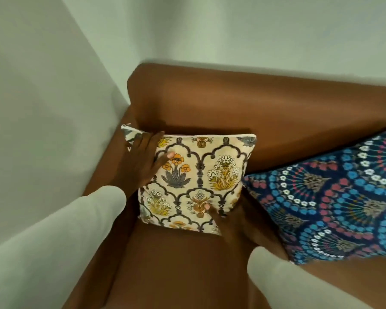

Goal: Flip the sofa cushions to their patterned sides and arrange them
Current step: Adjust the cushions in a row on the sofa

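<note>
A cream cushion (212, 172) with orange and yellow flowers in dark arches leans against the sofa's back corner, patterned side up. My left hand (140, 163) grips its upper left edge, thumb on the front. My right hand (230, 224) holds its lower right corner, thumb pressed on the fabric. A dark blue cushion (334, 197) with blue, pink and white fan motifs lies to the right, pattern up, its corner touching the cream one.
The brown sofa (210, 103) fills a corner between pale walls (42, 108), with its left arm beside my left hand. A small patterned fabric corner (129, 130) pokes up behind my left hand. Bare seat (176, 264) lies in front.
</note>
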Demonstrator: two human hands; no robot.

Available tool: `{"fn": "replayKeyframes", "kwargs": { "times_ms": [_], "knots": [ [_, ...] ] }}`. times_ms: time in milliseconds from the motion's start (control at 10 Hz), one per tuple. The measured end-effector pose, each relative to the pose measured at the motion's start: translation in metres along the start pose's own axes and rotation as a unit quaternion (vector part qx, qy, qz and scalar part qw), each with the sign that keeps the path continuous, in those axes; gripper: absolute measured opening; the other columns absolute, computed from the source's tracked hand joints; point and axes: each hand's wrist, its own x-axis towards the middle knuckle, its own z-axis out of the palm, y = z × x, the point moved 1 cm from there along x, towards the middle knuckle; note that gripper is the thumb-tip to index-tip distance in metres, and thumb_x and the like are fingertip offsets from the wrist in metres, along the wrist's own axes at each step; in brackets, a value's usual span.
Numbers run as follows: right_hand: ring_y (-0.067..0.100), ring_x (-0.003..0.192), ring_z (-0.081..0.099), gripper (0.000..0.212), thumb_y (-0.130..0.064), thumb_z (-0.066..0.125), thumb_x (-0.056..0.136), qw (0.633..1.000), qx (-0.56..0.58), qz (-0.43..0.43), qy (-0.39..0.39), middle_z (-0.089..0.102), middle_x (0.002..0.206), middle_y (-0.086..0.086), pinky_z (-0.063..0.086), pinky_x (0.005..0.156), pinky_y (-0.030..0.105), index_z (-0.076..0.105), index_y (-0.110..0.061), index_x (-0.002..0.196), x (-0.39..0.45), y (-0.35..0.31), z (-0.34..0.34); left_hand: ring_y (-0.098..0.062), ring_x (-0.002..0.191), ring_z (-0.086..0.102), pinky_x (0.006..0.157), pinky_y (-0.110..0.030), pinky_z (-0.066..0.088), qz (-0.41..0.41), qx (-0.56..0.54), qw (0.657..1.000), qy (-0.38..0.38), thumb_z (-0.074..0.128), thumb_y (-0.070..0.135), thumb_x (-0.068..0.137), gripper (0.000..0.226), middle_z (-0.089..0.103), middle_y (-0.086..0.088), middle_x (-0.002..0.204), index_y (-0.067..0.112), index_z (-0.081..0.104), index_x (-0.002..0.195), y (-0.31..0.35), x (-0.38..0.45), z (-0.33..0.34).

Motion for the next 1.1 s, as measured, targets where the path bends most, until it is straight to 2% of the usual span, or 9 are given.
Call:
{"fn": "replayKeyframes", "kwargs": {
  "times_ms": [100, 200, 300, 400, 500, 700, 800, 900, 1100],
  "knots": [
    [-0.01, 0.12, 0.069, 0.074, -0.016, 0.099, 0.079, 1.0, 0.011, -0.023, -0.008, 0.072, 0.139, -0.004, 0.056, 0.114, 0.031, 0.058, -0.034, 0.138, 0.014, -0.002, -0.001, -0.035, 0.121, 0.049, 0.096, -0.046, 0.035, 0.004, 0.035, 0.995, 0.09, 0.035, 0.076, 0.108, 0.076, 0.07, -0.021, 0.126, 0.009, 0.061, 0.133, -0.013, -0.013, 0.004],
    [0.021, 0.131, 0.071, 0.094, -0.06, 0.099, 0.066, 0.999, -0.025, -0.032, 0.033, 0.074, 0.141, -0.006, 0.057, 0.112, 0.053, 0.055, -0.03, 0.144, 0.005, -0.029, -0.008, -0.047, 0.118, 0.055, 0.095, -0.059, 0.042, -0.108, 0.028, 0.986, 0.126, 0.03, 0.076, 0.108, 0.082, 0.066, -0.032, 0.119, 0.0, 0.057, 0.121, -0.025, -0.029, -0.001],
    [0.016, 0.113, 0.077, 0.101, -0.098, 0.082, 0.05, 0.985, -0.115, -0.078, 0.1, 0.076, 0.125, -0.018, 0.066, 0.093, 0.048, 0.052, -0.046, 0.131, 0.001, -0.063, -0.038, -0.055, 0.126, 0.056, 0.102, -0.067, 0.044, -0.213, -0.042, 0.971, 0.102, 0.018, 0.083, 0.105, 0.095, 0.062, -0.033, 0.13, -0.002, 0.053, 0.129, -0.033, -0.043, -0.001],
    [0.019, 0.109, 0.073, 0.097, -0.103, 0.072, 0.055, 0.953, -0.208, -0.157, 0.152, 0.071, 0.118, -0.014, 0.064, 0.089, 0.049, 0.053, -0.042, 0.128, 0.013, -0.086, -0.067, -0.052, 0.133, 0.055, 0.114, -0.068, 0.039, -0.206, -0.102, 0.969, 0.094, 0.016, 0.083, 0.104, 0.098, 0.061, -0.03, 0.137, 0.0, 0.055, 0.14, -0.022, -0.04, 0.008],
    [0.039, 0.141, 0.052, 0.117, -0.091, 0.072, 0.069, 0.918, -0.317, -0.168, 0.171, 0.055, 0.152, 0.013, 0.044, 0.114, 0.06, 0.047, -0.019, 0.158, 0.026, -0.085, -0.066, -0.047, 0.154, 0.042, 0.125, -0.069, 0.028, -0.217, -0.161, 0.96, 0.07, 0.022, 0.08, 0.099, 0.096, 0.048, -0.021, 0.164, 0.011, 0.046, 0.162, -0.013, -0.031, 0.018],
    [0.03, 0.173, 0.007, 0.079, -0.06, 0.046, 0.111, 0.789, -0.41, -0.435, 0.144, 0.007, 0.186, 0.006, 0.003, 0.138, 0.049, 0.013, -0.031, 0.177, 0.01, -0.044, -0.004, -0.031, 0.173, 0.018, 0.132, -0.057, 0.019, 0.089, -0.084, 0.972, 0.2, 0.038, 0.065, 0.113, 0.074, 0.015, 0.0, 0.187, 0.034, 0.019, 0.178, 0.045, -0.038, 0.031],
    [0.026, 0.173, 0.005, 0.079, -0.058, 0.047, 0.112, 0.752, -0.475, -0.435, 0.139, 0.004, 0.186, 0.002, 0.011, 0.137, 0.05, 0.012, -0.028, 0.177, 0.026, -0.026, 0.001, -0.036, 0.17, 0.027, 0.127, -0.065, 0.029, 0.091, -0.023, 0.98, 0.174, 0.038, 0.067, 0.112, 0.072, 0.026, -0.007, 0.184, 0.034, 0.025, 0.175, 0.056, -0.03, 0.039],
    [0.031, 0.169, 0.025, 0.081, -0.067, 0.035, 0.11, 0.785, -0.485, -0.344, 0.176, 0.016, 0.184, 0.003, 0.025, 0.132, 0.055, 0.021, -0.022, 0.176, 0.044, -0.019, -0.029, -0.031, 0.173, 0.017, 0.131, -0.062, 0.021, 0.008, -0.065, 0.993, 0.103, 0.036, 0.073, 0.107, 0.084, 0.017, -0.004, 0.187, 0.03, 0.021, 0.177, 0.041, -0.02, 0.036],
    [0.027, 0.172, 0.014, 0.077, -0.063, 0.02, 0.115, 0.828, -0.443, -0.289, 0.187, 0.013, 0.186, 0.004, 0.015, 0.138, 0.048, 0.007, -0.021, 0.177, 0.027, -0.015, -0.083, -0.022, 0.174, 0.013, 0.134, -0.055, 0.015, -0.073, -0.188, 0.97, 0.136, 0.023, 0.074, 0.11, 0.081, 0.02, 0.003, 0.187, 0.029, 0.022, 0.178, 0.047, -0.02, 0.001]
  ]
}}
